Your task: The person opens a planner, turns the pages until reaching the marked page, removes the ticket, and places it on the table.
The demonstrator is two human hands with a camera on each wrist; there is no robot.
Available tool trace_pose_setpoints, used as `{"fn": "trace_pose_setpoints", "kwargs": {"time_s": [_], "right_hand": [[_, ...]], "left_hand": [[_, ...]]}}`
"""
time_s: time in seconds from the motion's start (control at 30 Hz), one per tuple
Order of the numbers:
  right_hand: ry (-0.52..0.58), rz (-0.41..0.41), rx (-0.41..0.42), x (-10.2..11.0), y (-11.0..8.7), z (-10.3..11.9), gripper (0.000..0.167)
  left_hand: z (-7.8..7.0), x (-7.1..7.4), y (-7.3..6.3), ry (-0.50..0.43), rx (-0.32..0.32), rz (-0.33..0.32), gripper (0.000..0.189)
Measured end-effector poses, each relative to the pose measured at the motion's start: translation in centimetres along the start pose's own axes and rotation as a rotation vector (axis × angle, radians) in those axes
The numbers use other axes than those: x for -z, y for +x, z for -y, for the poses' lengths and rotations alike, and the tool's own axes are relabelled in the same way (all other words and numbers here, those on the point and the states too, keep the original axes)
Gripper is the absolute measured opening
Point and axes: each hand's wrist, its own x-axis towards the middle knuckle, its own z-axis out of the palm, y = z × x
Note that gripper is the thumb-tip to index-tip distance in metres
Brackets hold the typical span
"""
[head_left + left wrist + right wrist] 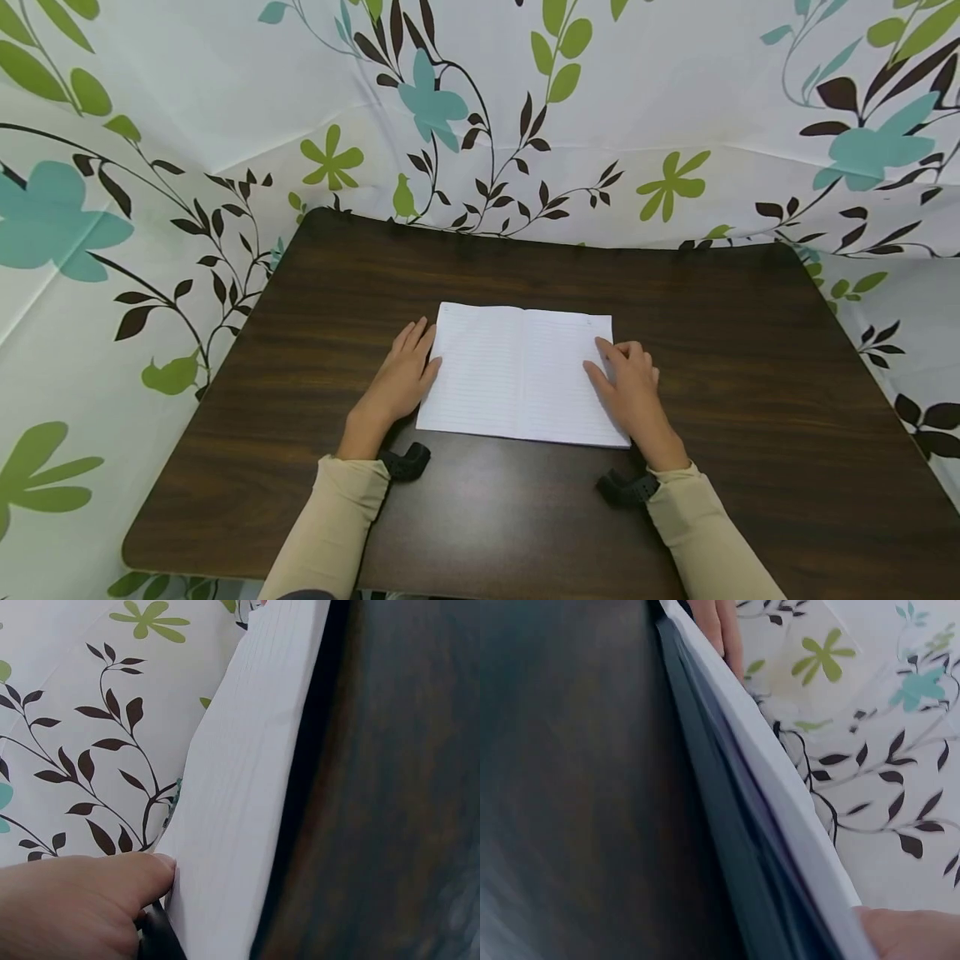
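Observation:
A notebook with lined white pages (480, 375) lies spread on the dark wooden table, with no writing visible on its ruled lines. My left hand (401, 371) rests along its left edge, fingers stretched out and the thumb (154, 877) touching the page's border. At the right edge, my right hand (630, 383) has its thumb and index finger on the right page, while the other fingers lie just off it. In the right wrist view, layered sheets and a bluish underside (727, 817) show along the notebook's near edge.
The brown table (712, 350) spreads around the notebook on all sides. A white cloth with leaf and flower prints (247, 75) hangs behind and beside it. Black straps with cameras (405, 462) sit on both wrists, below the beige sleeves' cuffs.

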Motion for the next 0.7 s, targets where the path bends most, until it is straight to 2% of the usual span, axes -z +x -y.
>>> {"fn": "trace_pose_setpoints", "kwargs": {"time_s": [0.2, 0.33, 0.5, 0.7], "right_hand": [[-0.091, 0.039, -0.064, 0.62, 0.51, -0.47, 0.07], [-0.115, 0.051, -0.088, 0.85, 0.69, -0.37, 0.072], [-0.115, 0.017, -0.093, 0.92, 0.58, -0.07, 0.065], [-0.093, -0.066, -0.036, 0.66, 0.26, -0.05, 0.048]], "left_hand": [[-0.09, 0.16, -0.03, -0.002, 0.007, 0.015, 0.063], [-0.06, 0.24, 0.04, 0.016, -0.001, 0.011, 0.063], [-0.03, 0.34, 0.07, 0.013, 0.003, 0.014, 0.063], [-0.01, 0.27, -0.07, -0.008, 0.005, 0.015, 0.063]]}}
